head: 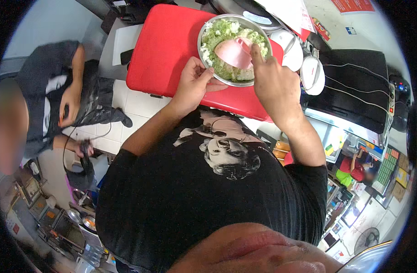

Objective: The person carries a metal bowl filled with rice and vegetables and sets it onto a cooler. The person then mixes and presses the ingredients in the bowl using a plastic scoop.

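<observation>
A round metal bowl (262,31) sits over the right part of a red hard case (165,51). Inside it is a mix of white and green grains, which looks like rice (213,37). My left hand (195,76) grips the bowl's near left rim, thumb on the edge and fingers underneath. In my right hand (276,80) is a pink plastic scoop (230,54), pressed into the rice mix, with my index finger stretched along it. My right palm hides part of the scoop and the bowl's right rim.
White appliances (312,75) and a black cabinet (358,88) with white cables stand to the right. A large round lid (256,18) and papers (294,13) lie behind the bowl. At left a person (55,78) holds a cable. Another person (353,169) is far right.
</observation>
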Demonstrator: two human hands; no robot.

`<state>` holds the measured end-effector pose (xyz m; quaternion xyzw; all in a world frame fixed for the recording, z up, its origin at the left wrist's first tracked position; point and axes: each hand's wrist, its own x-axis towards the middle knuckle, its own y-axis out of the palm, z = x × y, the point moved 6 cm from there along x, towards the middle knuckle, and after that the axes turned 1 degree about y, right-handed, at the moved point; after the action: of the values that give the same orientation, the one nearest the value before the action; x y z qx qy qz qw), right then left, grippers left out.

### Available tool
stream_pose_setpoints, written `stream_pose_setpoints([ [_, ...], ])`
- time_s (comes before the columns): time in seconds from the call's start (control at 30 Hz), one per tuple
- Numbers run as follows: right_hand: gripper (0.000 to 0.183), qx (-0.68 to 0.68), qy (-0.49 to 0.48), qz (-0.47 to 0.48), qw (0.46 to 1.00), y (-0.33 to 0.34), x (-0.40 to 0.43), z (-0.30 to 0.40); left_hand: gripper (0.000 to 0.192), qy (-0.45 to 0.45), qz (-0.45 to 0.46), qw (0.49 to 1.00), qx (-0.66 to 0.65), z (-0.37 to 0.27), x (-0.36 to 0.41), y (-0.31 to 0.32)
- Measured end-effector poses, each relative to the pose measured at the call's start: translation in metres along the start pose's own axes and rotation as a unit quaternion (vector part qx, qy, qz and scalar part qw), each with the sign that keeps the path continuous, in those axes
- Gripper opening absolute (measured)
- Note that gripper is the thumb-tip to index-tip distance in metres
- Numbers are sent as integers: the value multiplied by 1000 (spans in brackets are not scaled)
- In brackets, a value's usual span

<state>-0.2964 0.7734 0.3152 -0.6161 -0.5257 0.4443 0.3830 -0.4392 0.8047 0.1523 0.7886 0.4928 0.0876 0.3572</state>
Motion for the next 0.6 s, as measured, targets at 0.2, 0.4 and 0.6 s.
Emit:
stream_pose_setpoints([
  [0.2,46,5,-64,4,998,10,12,-3,6,4,10,1000,6,7,1,-4],
  [0.4,43,39,-124,11,991,26,21,9,6,19,12,999,-40,11,4,-3],
  [0.6,42,61,-246,-57,966,34,46,-9,7,25,-14,998,-47,18,5,-4],
])
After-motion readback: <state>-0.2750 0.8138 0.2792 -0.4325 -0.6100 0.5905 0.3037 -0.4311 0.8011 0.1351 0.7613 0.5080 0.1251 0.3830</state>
